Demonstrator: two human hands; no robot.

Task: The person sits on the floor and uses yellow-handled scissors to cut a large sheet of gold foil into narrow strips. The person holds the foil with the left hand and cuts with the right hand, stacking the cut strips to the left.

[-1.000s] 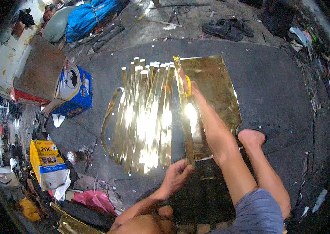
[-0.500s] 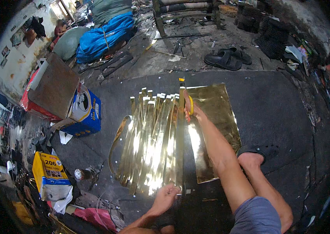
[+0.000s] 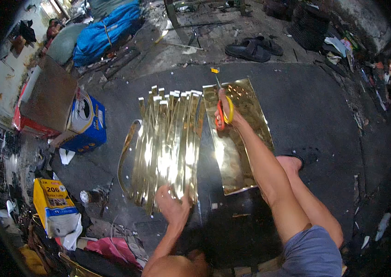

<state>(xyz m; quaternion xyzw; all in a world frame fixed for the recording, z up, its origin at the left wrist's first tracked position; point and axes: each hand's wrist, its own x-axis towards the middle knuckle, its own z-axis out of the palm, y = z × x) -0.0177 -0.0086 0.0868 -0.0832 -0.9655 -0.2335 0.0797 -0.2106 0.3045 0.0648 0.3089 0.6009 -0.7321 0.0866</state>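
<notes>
My right hand (image 3: 225, 113) grips scissors (image 3: 228, 111) with orange and yellow handles, blades pointing away from me and a small yellow piece at their tip. It is over the upper part of a shiny gold sheet (image 3: 241, 161) lying flat on a dark mat. Left of the sheet lies a row of long, narrow gold strips (image 3: 163, 143) with white far ends, partly overlapping. My left hand (image 3: 173, 203) is at their near ends, slightly blurred, fingers apart. One strip (image 3: 124, 161) curls out at the row's left side.
A blue box (image 3: 91, 122) and a yellow carton (image 3: 54, 198) stand on the left. Black sandals (image 3: 253, 50) lie beyond the dark mat (image 3: 306, 111). A blue tarp bundle (image 3: 108, 32) is at the far left, near a seated person (image 3: 53, 30). My foot (image 3: 290, 162) rests right of the sheet.
A strip beside the sheet's left edge has moved left onto the row. My left hand has shifted left and its fingers have spread. The view has moved a little.
</notes>
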